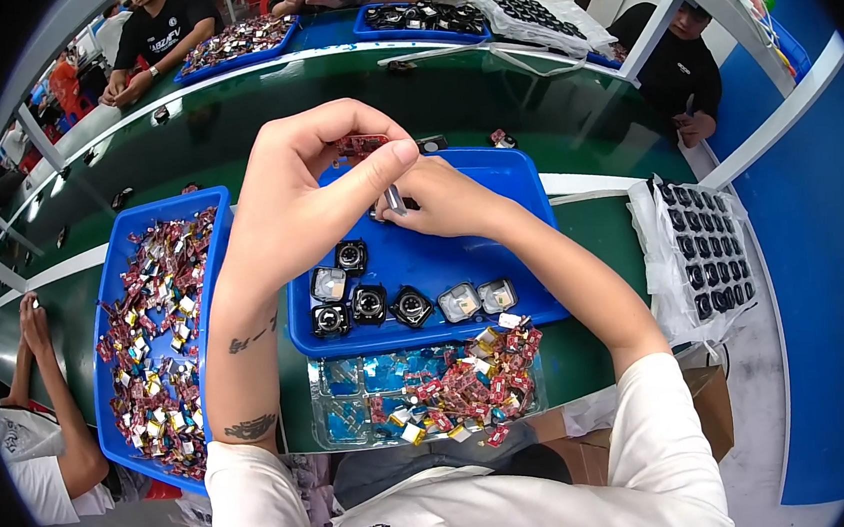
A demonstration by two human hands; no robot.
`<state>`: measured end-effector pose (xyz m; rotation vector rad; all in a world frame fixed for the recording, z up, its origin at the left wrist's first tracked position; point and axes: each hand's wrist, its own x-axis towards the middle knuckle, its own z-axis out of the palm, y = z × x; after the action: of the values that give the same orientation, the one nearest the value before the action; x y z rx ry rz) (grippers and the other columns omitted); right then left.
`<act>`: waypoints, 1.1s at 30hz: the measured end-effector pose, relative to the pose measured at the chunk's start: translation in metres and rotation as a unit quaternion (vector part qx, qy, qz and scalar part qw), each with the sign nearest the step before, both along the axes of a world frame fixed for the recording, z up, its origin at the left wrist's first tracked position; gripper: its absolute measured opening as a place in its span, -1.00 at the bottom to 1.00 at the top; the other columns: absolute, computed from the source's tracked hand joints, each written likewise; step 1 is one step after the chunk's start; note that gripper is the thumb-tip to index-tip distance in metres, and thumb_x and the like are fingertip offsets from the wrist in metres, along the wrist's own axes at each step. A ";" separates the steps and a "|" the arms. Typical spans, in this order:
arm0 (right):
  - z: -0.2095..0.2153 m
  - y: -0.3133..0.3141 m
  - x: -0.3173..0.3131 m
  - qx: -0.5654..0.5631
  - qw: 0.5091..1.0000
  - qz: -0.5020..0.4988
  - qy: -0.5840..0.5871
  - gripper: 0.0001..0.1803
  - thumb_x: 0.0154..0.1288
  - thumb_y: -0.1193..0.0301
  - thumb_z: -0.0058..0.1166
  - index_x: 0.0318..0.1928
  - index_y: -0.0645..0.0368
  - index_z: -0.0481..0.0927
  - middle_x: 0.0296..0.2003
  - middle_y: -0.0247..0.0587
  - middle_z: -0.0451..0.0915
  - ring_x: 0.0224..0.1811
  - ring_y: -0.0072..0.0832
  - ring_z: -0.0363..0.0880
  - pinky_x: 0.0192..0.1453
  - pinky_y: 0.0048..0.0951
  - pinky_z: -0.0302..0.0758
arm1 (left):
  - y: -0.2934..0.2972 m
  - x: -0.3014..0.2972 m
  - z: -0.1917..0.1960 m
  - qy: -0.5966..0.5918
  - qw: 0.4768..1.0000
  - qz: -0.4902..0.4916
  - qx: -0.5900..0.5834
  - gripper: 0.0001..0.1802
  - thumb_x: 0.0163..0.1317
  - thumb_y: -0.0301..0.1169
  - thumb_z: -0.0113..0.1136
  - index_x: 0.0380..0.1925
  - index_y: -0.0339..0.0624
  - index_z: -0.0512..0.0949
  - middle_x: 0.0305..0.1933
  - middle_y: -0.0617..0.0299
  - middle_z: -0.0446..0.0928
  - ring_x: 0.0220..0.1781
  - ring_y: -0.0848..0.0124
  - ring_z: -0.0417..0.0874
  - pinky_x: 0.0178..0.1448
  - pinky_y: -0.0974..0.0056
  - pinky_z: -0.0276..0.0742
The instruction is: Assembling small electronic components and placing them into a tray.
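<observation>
My left hand [286, 200] is raised over the far part of a blue tray [421, 253], its thumb and fingers pinching a small red circuit board [364, 145]. Just right of it and lower, my right hand [449, 201] is closed around a slim grey tool [395, 201], tweezers-like; its exact kind is partly hidden by the fingers. Black square housings with round centres [369, 303] lie in the tray's near half. Among them sit pale, clear-topped square cases [459, 302].
At left, a blue tray [222, 216] holds many red boards with wires. More boards [482, 379] heap on a clear plastic tray [331, 427] nearest me. Black parts fill a white tray [656, 273] at right. Beyond runs a green belt [568, 100]; other people sit around.
</observation>
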<state>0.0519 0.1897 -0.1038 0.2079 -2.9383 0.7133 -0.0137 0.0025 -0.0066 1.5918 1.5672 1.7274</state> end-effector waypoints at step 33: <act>0.073 -0.032 0.056 -0.477 0.858 -0.093 0.167 -0.70 0.22 0.62 0.04 -0.01 0.31 0.53 -0.26 -0.20 0.62 -0.24 -0.61 0.60 -0.18 -0.55 0.62 | 0.013 0.012 -0.010 0.014 0.987 0.153 -0.052 -0.80 0.13 -0.40 0.24 -0.44 -0.38 0.62 -0.60 0.32 0.54 -0.52 0.70 0.45 -0.46 0.53 0.31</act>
<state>0.1077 0.1572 -0.0308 -0.0495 -1.9347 1.7479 -0.0013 0.0152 -0.0169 1.3889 1.9670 1.7402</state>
